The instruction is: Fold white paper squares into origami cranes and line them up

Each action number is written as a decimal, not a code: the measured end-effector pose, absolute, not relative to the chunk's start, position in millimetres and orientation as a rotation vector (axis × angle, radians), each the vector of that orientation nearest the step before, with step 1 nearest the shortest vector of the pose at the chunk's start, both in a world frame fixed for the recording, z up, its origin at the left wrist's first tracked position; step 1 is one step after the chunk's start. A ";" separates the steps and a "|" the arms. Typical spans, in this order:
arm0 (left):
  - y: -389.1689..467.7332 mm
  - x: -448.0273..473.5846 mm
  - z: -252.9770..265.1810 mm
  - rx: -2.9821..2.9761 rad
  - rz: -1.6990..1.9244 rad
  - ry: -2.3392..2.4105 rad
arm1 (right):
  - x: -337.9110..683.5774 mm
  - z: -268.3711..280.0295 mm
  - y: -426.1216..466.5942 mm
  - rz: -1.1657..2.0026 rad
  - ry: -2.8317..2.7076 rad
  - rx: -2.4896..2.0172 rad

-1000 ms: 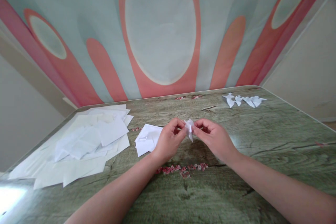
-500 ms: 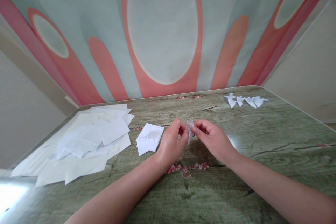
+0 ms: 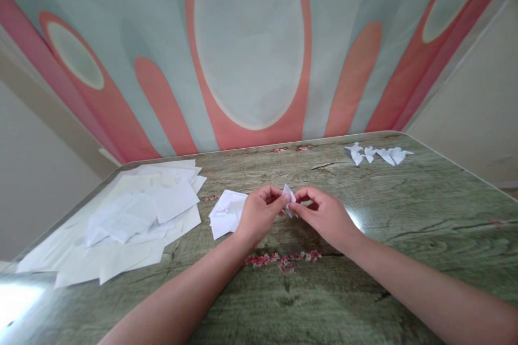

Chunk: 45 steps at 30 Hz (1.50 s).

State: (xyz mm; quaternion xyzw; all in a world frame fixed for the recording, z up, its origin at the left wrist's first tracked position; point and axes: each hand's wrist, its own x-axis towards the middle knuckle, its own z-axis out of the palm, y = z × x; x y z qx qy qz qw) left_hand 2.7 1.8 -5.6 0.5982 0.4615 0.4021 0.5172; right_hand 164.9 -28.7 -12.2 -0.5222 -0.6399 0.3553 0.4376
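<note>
A small piece of folded white paper [image 3: 288, 192] is held up between my two hands, above the middle of the table. My left hand [image 3: 262, 210] pinches its left side between thumb and fingers. On the other side, my right hand [image 3: 321, 213] grips it with thumb and forefinger. The fingertips cover much of the paper, so its full shape is hidden. Just left of my left hand lies a short stack of white paper squares [image 3: 226, 213], partly covered by that hand.
A wide, loose pile of white sheets [image 3: 133, 221] covers the table's left side. Several folded white paper figures [image 3: 378, 154] sit in a row at the back right. The wood-patterned table [image 3: 404, 215] ends at a patterned backdrop [image 3: 251, 38].
My left hand has turned and shifted slightly, now covering more of the small stack. The folded paper has tilted, with a point facing up. My right hand has moved slightly left.
</note>
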 end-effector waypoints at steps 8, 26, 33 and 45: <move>1.5 5.7 -9.0 1.404 1.003 1.054 | 168.0 -21.6 -22.3 1.092 -1.459 -1.245; -0.9 4.6 -12.5 1.561 1.068 1.066 | 164.3 -32.9 -17.7 1.354 -1.382 -1.113; -1.3 5.3 -13.9 1.583 0.886 0.978 | 169.3 -27.9 -17.4 1.198 -1.439 -1.219; 4.1 -1.6 -7.8 1.644 0.811 0.998 | 170.3 -31.0 -14.4 1.369 -1.354 -1.130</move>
